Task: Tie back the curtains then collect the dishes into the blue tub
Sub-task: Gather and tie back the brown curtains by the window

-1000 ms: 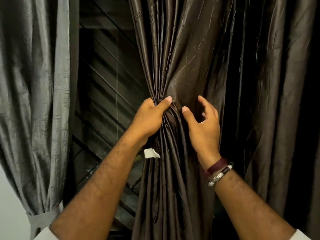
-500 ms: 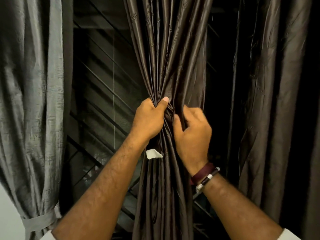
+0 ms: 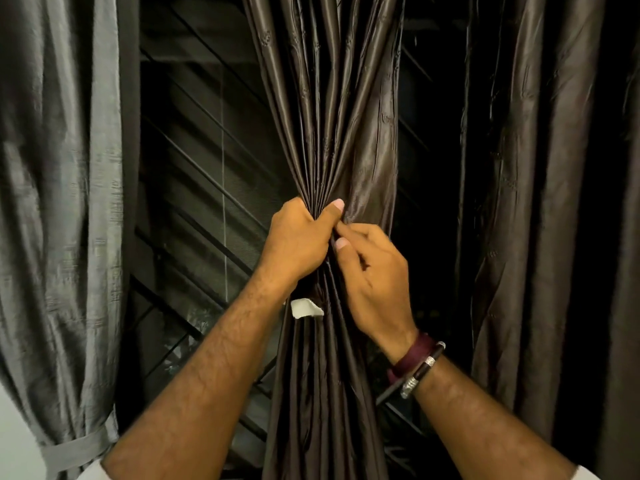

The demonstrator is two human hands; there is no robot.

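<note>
A dark brown satin curtain (image 3: pixel 332 109) hangs in the middle, bunched into tight pleats. My left hand (image 3: pixel 298 240) is clenched around the bunch at its narrowest point. Just right of it, my right hand (image 3: pixel 374 271) presses against the same bunch, thumb and fingers pinching its folds. A small white tag (image 3: pixel 306 308) sticks out of the fabric just below my left wrist. A grey curtain (image 3: pixel 62 202) on the left is gathered low down by a grey tie-back band (image 3: pixel 78 448). No dishes or blue tub are in view.
Another dark brown curtain panel (image 3: pixel 540 237) hangs loose on the right. Between the curtains a dark window with slanted metal bars (image 3: pixel 194 188) shows. A pale wall (image 3: pixel 14 438) is at the bottom left.
My right hand went from open beside the pleats to gripping the gathered folds. The brown curtain got pulled into a narrower bunch, exposing a dark gap on its right.
</note>
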